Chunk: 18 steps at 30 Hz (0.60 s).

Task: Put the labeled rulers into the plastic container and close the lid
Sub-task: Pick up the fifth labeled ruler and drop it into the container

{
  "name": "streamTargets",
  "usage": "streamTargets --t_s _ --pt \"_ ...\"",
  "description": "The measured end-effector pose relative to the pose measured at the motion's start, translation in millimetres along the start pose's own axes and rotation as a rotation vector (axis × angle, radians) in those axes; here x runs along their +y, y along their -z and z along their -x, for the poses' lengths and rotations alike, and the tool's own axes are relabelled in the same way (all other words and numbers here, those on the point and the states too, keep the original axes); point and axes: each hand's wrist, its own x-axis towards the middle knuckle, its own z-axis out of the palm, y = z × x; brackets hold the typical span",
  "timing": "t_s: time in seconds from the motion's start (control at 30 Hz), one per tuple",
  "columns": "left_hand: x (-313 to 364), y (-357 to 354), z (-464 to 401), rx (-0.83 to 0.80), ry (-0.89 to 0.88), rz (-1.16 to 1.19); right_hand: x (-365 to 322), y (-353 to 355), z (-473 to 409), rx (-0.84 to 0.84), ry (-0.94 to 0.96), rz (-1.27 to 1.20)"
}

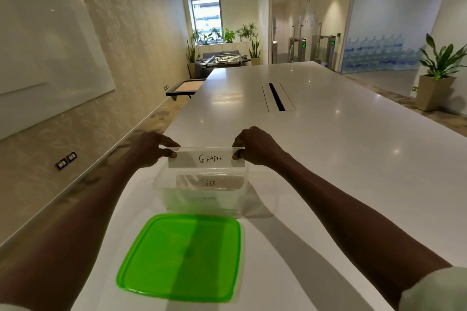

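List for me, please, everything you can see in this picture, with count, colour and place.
ruler: one, clear, paper label, held over the container
container: one, clear, open, on the table, labelled rulers inside
lid: one, green, flat on the table, near side of the container
table: one, white, long
whiteboard: one, white, left wall
potted plant: one, green, right floor
left hand: pinching the ruler's left end
right hand: pinching its right end
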Motion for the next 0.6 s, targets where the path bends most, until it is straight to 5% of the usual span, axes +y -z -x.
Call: streamTargets --t_s 0.6 --pt "-19.1 -30.6 -17.3 -0.065 0.022 -0.019 -4.6 -37.2 -24.3 -0.108 -0.014 0.114"
